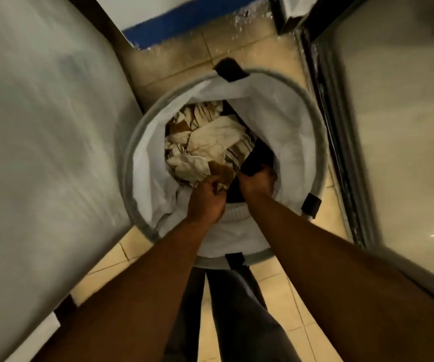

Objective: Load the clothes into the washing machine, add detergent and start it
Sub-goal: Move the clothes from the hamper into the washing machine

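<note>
A round white laundry basket [283, 118] with a grey rim stands on the tiled floor right below me. Cream, white and tan clothes [208, 142] are piled inside it, with a dark garment [259, 158] at their right. Both my arms reach down into the basket. My left hand [205, 202] pinches a tan and cream piece of cloth at the near edge of the pile. My right hand [259, 181] grips the dark garment. The washing machine's drum and any detergent are not in view.
A large white appliance side or panel [41, 142] fills the left. A pale glossy surface with a dark frame [393, 152] runs along the right. Beige floor tiles [184, 58] and a blue wall stripe [184, 24] lie beyond the basket. My legs stand below it.
</note>
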